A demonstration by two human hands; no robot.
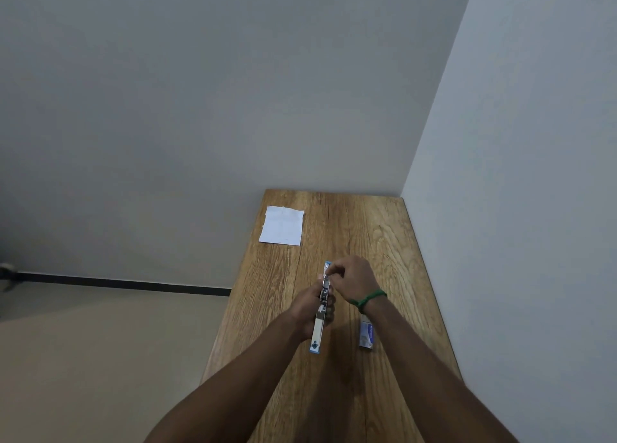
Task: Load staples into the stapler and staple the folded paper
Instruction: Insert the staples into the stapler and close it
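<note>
A blue and silver stapler [320,322] lies opened out lengthwise above the middle of the wooden table [384,249]. My left hand [309,304] grips it around its middle from the left. My right hand [350,277] is at the stapler's far end, its fingertips pinched over the metal channel; whether a strip of staples sits between them is too small to tell. The folded white paper [282,225] lies flat at the table's far left corner, apart from both hands. A small blue and white staple box [366,336] rests under my right forearm.
The narrow table stands in a corner, with a wall along its right side and another behind its far edge. Its left edge drops to a beige floor. A green band circles my right wrist [369,298].
</note>
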